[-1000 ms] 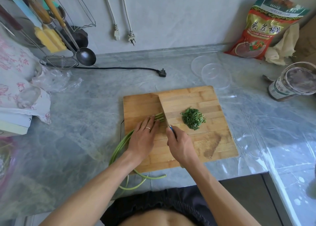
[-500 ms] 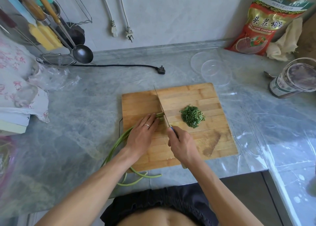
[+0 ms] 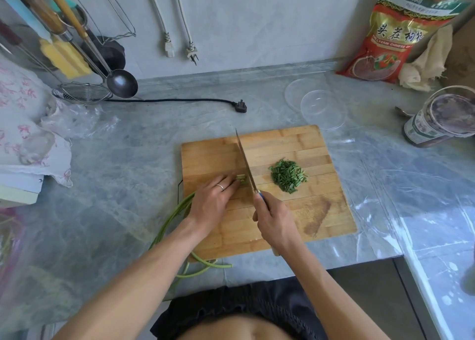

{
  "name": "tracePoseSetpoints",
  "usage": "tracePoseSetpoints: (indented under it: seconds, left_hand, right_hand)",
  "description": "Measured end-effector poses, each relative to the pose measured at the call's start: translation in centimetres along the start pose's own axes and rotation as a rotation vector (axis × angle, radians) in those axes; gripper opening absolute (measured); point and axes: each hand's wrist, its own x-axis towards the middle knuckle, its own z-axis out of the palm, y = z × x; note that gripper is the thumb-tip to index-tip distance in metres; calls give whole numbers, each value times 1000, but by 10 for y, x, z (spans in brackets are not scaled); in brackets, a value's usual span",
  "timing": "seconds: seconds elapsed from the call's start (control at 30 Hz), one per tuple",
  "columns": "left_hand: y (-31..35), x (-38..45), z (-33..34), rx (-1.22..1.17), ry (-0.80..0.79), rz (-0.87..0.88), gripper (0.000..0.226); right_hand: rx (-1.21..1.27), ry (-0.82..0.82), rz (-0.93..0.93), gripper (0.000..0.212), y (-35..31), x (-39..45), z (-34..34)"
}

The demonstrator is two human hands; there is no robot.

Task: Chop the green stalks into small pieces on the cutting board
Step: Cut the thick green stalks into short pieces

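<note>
Chopping the stalks (image 3: 241,179) on the board (image 3: 282,144), knife (image 3: 245,163) edge-down just beyond the left hand's fingertips.

Right hand (image 3: 273,220) is closed around the knife handle, the thin steel blade running away from it across the board; left hand (image 3: 214,199) lies flat with fingers curled down, pinning the bundle, whose short pale-green cut ends show between fingertips and blade. For a clean cut I'd keep those fingertips tucked back, let the blade ride close to the knuckles, and feed the bundle forward a little each stroke so pieces stay even. Right of the blade sits a loose heap of pieces (image 3: 288,176), short and dark green. Behind the left wrist the uncut stalks trail off the board as long, smooth, bendy curves over the marbled grey counter (image 3: 123,175). Board is striped bamboo, with a dark stain near the right hand.
</note>
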Motion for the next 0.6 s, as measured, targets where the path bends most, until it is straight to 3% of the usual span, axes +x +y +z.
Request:
tracePoseSetpoints:
  seconds: [0.17, 0.6]
  left_hand:
    - [-5, -2, 4, 45, 24, 34, 42]
    - [-8, -24, -2, 2, 84, -96, 55]
  right_hand:
    - [9, -16, -26, 36, -5, 0, 10]
    - [78, -96, -36, 36, -7, 7, 23]
